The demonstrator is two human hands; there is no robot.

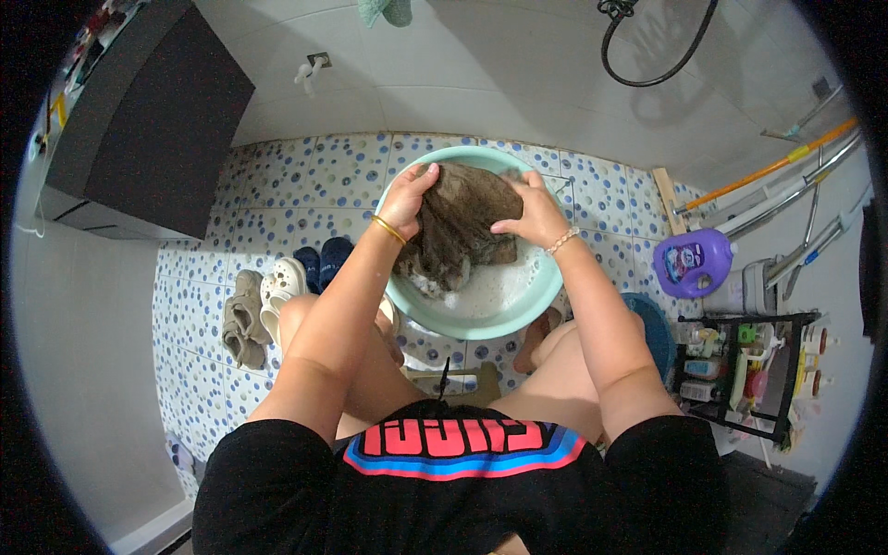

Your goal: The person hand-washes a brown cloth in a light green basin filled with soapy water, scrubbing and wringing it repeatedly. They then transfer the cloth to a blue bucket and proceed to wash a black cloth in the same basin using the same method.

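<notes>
A dark brown wet cloth [467, 213] is stretched between my two hands over a pale green basin [435, 322]. My left hand [405, 202] is closed on its upper left edge, thumb on top. On the other side my right hand [539, 217] grips the right edge, with the thumb toward the middle of the cloth. The lower folds hang into the basin and have white suds on them. Sudsy water [495, 289] shows in the near part of the basin. Whether the cloth is a garment or a towel, I cannot tell.
Beige shoes [244, 319], white clogs [282, 285] and dark blue slippers [324, 263] stand left on the dotted tiles. To the right are a purple jug [689, 264], a blue tub [650, 328] and a black rack [740, 370] of bottles. A black cabinet [153, 120] juts out at left.
</notes>
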